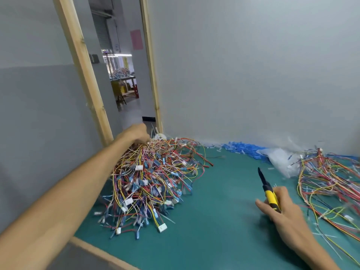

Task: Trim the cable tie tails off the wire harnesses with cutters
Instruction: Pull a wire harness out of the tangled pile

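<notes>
Cutters (269, 195) (yellow-handled) in right hand (285, 210) — tangled harnesses (153, 182).

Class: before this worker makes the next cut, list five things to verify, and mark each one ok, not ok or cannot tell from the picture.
1. Grip on the cutters: ok, the right hand holds the yellow handles.
2. Blades away from wires: ok, the tip points up over bare green mat.
3. One harness pulled out of the pile of harnesses: not ok, none is lifted free.
4. Hold of the left hand on a harness: cannot tell, it is blurred at the pile's far top.
5. Tie tail picked out for cutting: cannot tell, too small to see.
</notes>
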Action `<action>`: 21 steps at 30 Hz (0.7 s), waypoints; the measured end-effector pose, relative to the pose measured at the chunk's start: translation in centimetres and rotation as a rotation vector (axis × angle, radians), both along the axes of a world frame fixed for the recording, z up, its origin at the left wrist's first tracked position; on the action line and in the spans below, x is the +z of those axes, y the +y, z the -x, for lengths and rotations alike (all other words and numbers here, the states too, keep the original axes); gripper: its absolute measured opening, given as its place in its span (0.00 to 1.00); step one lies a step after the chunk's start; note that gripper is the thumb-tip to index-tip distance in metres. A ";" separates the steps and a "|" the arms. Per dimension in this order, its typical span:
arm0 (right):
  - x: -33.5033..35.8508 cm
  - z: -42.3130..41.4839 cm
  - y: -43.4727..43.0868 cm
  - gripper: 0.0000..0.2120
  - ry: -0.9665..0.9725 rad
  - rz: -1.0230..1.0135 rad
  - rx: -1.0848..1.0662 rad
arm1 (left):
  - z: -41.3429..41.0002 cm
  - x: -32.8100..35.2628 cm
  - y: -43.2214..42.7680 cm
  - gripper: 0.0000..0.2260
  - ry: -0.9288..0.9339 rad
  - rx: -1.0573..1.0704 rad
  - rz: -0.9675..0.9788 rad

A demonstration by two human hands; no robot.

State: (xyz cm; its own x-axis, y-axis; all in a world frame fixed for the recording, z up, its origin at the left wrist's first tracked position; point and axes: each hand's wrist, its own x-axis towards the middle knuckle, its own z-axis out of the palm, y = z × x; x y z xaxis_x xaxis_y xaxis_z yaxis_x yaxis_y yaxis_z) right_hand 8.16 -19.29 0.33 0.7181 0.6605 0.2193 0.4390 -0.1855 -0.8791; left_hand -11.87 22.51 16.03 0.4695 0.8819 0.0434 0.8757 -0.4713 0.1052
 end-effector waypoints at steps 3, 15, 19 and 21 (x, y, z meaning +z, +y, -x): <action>0.0 -0.1 -0.1 0.19 -0.025 0.024 0.016 | -0.7 0.0 -0.7 0.07 0.031 -0.031 -0.076; -1.2 -0.9 0.3 0.20 -0.147 0.144 0.025 | -8.1 -1.9 -7.3 0.17 0.442 -0.160 -0.491; -1.1 -1.0 0.5 0.21 -0.140 0.138 0.028 | -8.6 -2.6 -7.7 0.24 0.491 -0.182 -0.744; -1.0 -1.2 0.3 0.20 -0.117 0.121 0.030 | -9.0 -2.6 -7.7 0.23 0.572 -0.223 -0.781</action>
